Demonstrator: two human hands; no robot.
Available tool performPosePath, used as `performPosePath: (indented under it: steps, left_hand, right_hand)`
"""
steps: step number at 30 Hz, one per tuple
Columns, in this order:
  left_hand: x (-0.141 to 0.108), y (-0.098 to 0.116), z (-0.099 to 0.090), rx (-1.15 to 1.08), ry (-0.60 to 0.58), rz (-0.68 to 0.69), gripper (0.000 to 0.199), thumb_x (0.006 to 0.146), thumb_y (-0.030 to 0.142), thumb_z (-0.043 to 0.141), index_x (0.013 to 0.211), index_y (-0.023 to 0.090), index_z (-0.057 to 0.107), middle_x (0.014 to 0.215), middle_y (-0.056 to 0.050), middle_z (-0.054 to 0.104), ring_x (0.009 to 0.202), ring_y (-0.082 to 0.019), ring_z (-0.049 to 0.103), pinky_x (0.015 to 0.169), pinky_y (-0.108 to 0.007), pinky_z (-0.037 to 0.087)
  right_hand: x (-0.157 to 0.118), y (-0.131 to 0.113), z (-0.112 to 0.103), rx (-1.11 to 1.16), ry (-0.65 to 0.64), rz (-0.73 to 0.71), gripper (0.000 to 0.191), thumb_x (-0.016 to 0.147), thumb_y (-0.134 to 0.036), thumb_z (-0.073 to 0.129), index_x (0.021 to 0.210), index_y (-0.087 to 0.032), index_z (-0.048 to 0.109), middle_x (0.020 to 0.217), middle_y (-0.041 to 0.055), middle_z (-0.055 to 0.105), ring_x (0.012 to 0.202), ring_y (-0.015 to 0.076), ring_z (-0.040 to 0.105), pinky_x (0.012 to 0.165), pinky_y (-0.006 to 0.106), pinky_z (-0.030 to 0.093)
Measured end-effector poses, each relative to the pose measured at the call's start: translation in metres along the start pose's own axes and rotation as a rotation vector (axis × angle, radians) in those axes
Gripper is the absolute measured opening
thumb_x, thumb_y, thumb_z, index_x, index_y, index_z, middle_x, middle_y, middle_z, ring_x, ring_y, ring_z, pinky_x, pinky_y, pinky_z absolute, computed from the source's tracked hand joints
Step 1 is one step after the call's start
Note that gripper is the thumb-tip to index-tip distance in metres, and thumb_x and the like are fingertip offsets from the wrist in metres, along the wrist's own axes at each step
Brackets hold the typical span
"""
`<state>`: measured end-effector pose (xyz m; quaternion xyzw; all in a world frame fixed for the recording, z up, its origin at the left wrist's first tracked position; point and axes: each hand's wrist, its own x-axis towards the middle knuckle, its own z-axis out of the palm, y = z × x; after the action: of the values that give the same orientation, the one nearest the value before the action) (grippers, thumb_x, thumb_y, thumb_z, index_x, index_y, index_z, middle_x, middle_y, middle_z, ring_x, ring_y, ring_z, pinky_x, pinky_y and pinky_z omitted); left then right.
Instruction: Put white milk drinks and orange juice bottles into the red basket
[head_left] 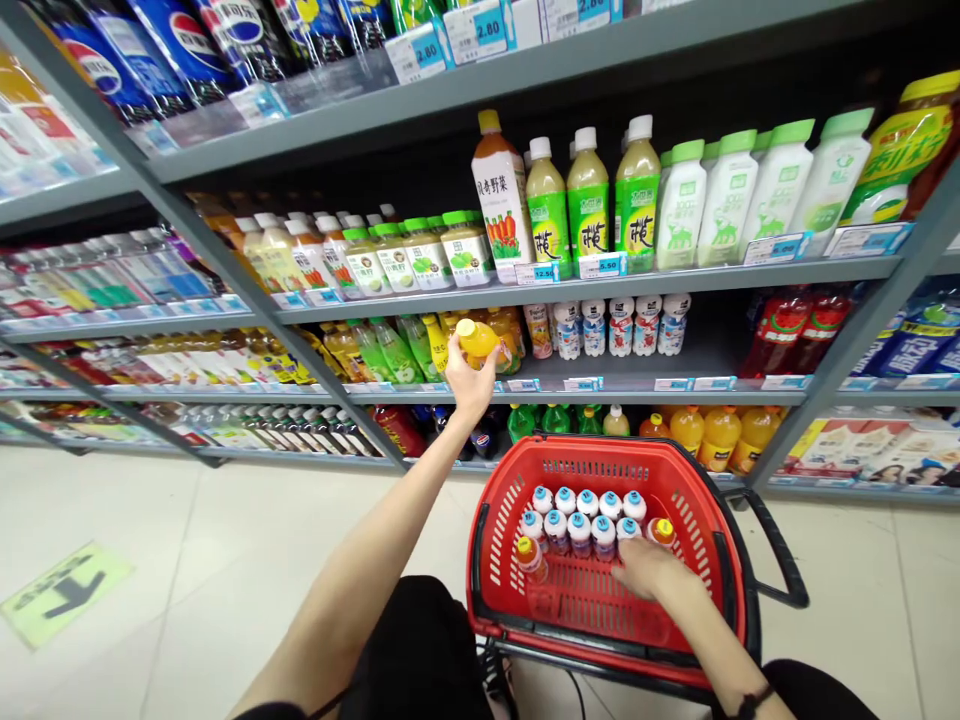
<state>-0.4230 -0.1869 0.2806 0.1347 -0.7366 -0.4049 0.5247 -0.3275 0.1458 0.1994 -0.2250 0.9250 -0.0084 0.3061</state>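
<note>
My left hand [472, 382] is closed around a juice bottle [478, 340] with a pale yellow cap. The bottle is tilted on its side in front of the second shelf from the bottom, beside other yellow bottles. My right hand [651, 568] reaches into the red shopping basket [600, 628], its fingers stretched out and nothing visible in them. Near its fingertips stand several white-capped small bottles [579, 530] in two rows. An orange bottle with a yellow cap [531, 560] stands at their left front, and another yellow-capped bottle [661, 532] at their right.
Shelves of drinks stretch across the view, with price tags [600, 265] along their edges. Small drink bottles [621, 326] stand on the same shelf as the yellow ones. The basket's black handle [780, 560] sticks out to the right. A floor arrow sticker [67, 592] lies at left.
</note>
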Motion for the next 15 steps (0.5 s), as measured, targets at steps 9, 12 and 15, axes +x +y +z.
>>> performPosePath:
  steps: [9, 12, 15]
  left_hand:
    - [-0.108, 0.081, -0.055, -0.869, -0.482, -0.538, 0.06, 0.082, 0.056, 0.081, 0.123, 0.017, 0.063, 0.12, -0.011, 0.072, 0.105, -0.023, 0.071, 0.093, -0.034, 0.057]
    - [-0.139, 0.077, -0.059, -0.918, -0.514, -0.632, 0.061, 0.078, 0.05, 0.087, 0.124, 0.017, 0.063, 0.122, -0.009, 0.071, 0.109, -0.021, 0.069, 0.098, -0.031, 0.054]
    - [-0.15, 0.067, -0.064, -0.91, -0.612, -0.576, 0.069, 0.073, 0.045, 0.091, 0.127, 0.017, 0.06, 0.124, -0.01, 0.071, 0.113, -0.022, 0.068, 0.102, -0.032, 0.053]
  right_hand:
    - [-0.007, -0.024, -0.001, 0.7, 0.43, -0.214, 0.053, 0.112, -0.041, 0.021, 0.122, -0.016, 0.066, 0.113, 0.0166, 0.074, 0.112, 0.0305, 0.071, 0.093, 0.041, 0.056]
    - [-0.009, -0.039, 0.016, 1.393, 0.194, -0.494, 0.067, 0.106, -0.07, 0.028, 0.127, -0.017, 0.063, 0.11, 0.0156, 0.072, 0.099, 0.0304, 0.072, 0.073, 0.041, 0.061]
    - [-0.012, -0.049, 0.029, 1.615, 0.08, -0.584, 0.059, 0.097, -0.067, 0.062, 0.134, -0.021, 0.056, 0.11, 0.0114, 0.071, 0.09, 0.0258, 0.072, 0.066, 0.036, 0.061]
